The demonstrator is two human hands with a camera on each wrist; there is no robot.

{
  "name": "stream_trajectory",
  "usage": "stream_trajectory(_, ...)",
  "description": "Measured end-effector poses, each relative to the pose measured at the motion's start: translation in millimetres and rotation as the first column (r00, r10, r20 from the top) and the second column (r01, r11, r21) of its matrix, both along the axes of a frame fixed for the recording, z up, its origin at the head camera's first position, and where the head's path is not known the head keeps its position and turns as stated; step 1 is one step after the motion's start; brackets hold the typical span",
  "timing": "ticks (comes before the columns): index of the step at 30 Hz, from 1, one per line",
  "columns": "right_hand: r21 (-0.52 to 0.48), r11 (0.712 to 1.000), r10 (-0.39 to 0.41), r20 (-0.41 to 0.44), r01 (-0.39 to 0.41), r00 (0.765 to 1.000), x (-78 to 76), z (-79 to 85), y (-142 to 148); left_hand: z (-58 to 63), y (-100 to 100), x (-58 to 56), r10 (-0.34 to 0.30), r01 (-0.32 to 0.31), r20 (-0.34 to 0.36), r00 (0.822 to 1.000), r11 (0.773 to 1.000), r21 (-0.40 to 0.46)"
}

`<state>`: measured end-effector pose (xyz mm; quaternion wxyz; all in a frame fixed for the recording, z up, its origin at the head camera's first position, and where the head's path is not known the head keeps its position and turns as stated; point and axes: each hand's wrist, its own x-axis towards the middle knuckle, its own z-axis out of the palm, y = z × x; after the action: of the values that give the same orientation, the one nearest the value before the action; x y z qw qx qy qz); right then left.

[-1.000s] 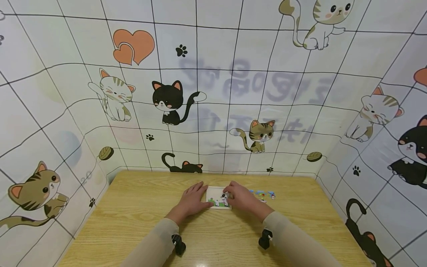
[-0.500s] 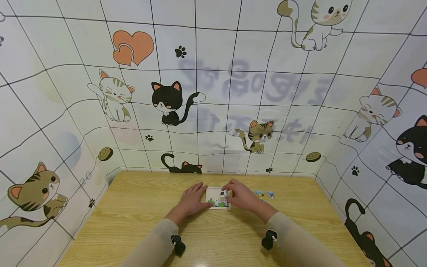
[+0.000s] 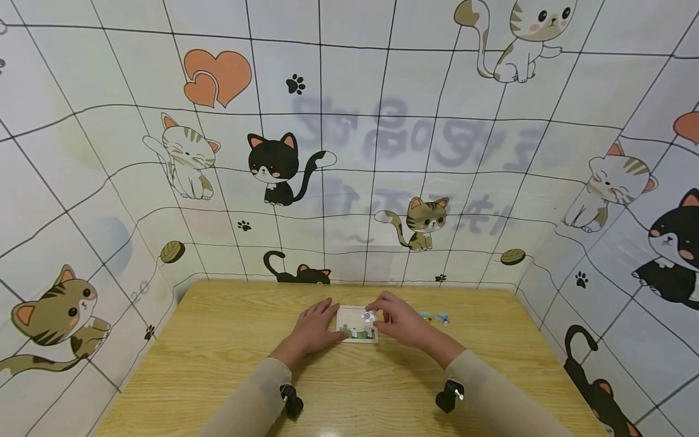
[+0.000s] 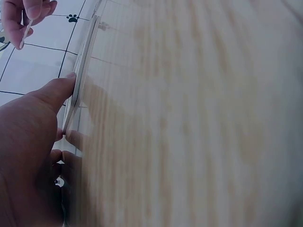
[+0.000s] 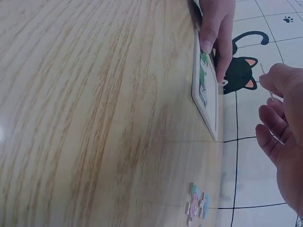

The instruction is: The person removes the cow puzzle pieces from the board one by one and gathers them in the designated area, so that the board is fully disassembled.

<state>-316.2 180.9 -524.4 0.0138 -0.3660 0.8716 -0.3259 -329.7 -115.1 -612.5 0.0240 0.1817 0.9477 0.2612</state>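
Observation:
A small white-framed jigsaw tray [image 3: 349, 315] lies on the table, partly filled along its lower edge with green and white picture pieces. My left hand [image 3: 314, 328] rests at its left side. The thumb presses on the lower left corner and the index fingertip touches the upper left. Over the tray's right part, my right hand [image 3: 403, 321] pinches a jigsaw piece [image 3: 367, 315] between thumb and fingers. In the right wrist view that thin piece [image 5: 262, 69] is seen nearly edge-on, held clear of the tray; its picture cannot be made out.
Several loose coloured jigsaw pieces [image 3: 443, 318] lie on the wooden table [image 3: 229, 340] right of the tray, partly behind the right hand. A cat-patterned white cloth [image 3: 349, 182] stands around the table's back and sides.
The piece in my right hand has turned; its black patch showed before, and now a pale greyish face does. The right hand and forearm have shifted slightly right. My left hand stays in place.

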Motion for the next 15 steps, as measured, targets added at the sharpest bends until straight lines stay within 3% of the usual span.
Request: stream_trajectory(15,-0.071,0.997,0.011,-0.031,-0.013,0.999,5.0,5.4,20,2.4,0,1.8,-0.009,0.009,0.005,1.0,1.0,0.021)
